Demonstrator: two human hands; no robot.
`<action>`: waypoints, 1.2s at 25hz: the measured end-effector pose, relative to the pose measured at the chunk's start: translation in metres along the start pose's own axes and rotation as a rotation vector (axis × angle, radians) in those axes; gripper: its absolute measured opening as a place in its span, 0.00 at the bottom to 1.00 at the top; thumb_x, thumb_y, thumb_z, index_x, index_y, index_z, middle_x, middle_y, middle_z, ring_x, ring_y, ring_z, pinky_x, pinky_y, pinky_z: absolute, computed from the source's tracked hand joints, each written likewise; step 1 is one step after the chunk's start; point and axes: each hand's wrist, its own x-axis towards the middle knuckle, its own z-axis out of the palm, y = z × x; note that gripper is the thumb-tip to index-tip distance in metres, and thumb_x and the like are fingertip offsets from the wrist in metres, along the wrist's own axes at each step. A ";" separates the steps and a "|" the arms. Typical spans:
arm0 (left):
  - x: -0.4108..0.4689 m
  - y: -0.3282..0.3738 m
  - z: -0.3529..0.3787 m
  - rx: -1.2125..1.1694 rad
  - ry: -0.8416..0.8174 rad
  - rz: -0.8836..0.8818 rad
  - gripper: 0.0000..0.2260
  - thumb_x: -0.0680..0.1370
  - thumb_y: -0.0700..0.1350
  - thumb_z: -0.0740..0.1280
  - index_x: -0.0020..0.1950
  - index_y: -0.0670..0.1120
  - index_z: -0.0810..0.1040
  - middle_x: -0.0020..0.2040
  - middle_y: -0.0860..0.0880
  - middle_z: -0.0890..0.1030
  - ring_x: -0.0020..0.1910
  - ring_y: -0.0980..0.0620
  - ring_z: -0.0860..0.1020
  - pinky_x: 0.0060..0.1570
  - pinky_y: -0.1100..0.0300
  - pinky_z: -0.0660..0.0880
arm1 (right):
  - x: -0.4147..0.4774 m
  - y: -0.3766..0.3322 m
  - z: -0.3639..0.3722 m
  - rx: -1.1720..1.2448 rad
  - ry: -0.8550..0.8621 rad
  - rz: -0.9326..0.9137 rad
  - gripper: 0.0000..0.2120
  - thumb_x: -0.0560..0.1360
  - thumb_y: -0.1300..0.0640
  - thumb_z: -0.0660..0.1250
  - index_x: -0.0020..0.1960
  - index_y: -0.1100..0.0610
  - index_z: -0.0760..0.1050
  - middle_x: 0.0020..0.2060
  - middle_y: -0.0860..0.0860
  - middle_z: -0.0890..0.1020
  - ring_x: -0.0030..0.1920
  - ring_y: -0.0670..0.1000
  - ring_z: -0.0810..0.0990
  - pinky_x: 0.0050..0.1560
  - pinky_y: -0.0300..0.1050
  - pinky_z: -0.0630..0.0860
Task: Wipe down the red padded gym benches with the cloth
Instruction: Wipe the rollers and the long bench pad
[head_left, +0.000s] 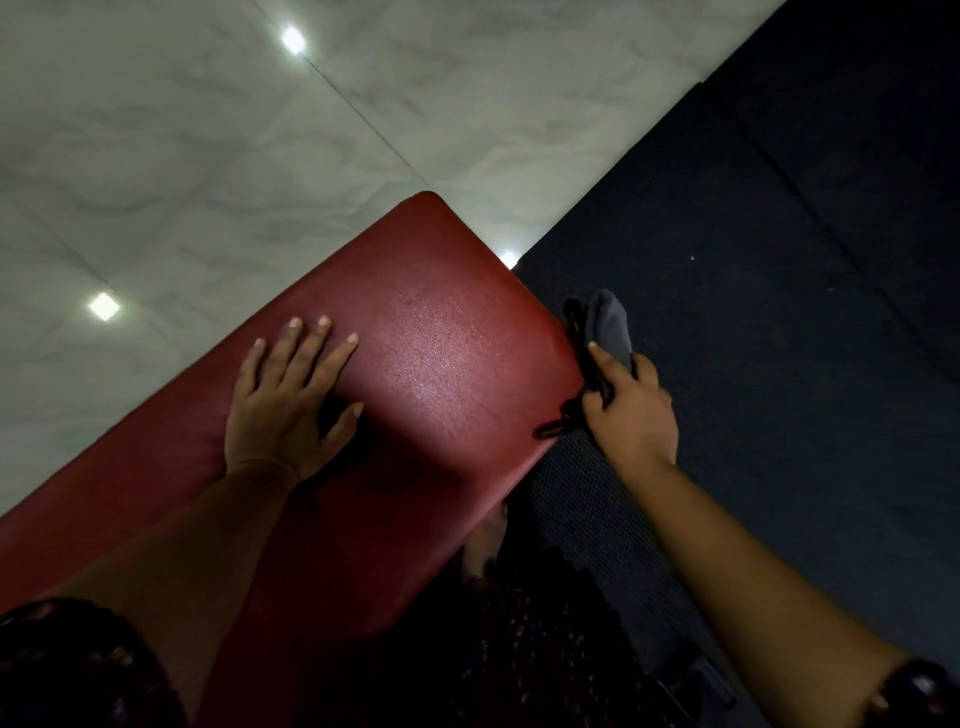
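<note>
Gripping cloth (610, 322) at bench (415, 322) edge, apparently

Dim, wide-angle bend at edges – ceiling lights glare off pale floor (156, 156)

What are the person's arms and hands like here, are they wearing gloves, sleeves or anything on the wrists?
No gloves: the left hand and right hand are bare, with short, unpainted nails. Both forearms are uncovered, no sleeves reaching them. A dark bracelet or watch sits on the right arm at the frame's lower corner, too blurred to identify.
</note>
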 end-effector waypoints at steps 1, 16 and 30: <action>0.000 0.000 0.001 0.002 0.008 0.003 0.31 0.77 0.61 0.53 0.79 0.50 0.62 0.78 0.43 0.62 0.77 0.41 0.61 0.73 0.42 0.54 | 0.007 -0.010 -0.001 0.057 -0.010 0.078 0.28 0.77 0.51 0.61 0.75 0.39 0.61 0.73 0.56 0.63 0.62 0.65 0.70 0.54 0.55 0.73; -0.003 -0.003 0.004 -0.099 0.023 -0.010 0.32 0.76 0.63 0.54 0.78 0.54 0.62 0.77 0.47 0.64 0.78 0.43 0.57 0.75 0.46 0.49 | -0.025 -0.019 0.022 0.365 0.015 0.274 0.29 0.78 0.49 0.59 0.77 0.40 0.56 0.73 0.57 0.63 0.63 0.61 0.73 0.61 0.52 0.72; -0.055 -0.005 -0.016 -0.092 -0.171 0.467 0.32 0.76 0.63 0.51 0.78 0.51 0.64 0.76 0.46 0.67 0.76 0.43 0.63 0.75 0.44 0.52 | -0.127 -0.057 0.083 0.779 0.095 0.374 0.33 0.76 0.56 0.60 0.78 0.40 0.54 0.67 0.52 0.72 0.52 0.53 0.79 0.49 0.47 0.79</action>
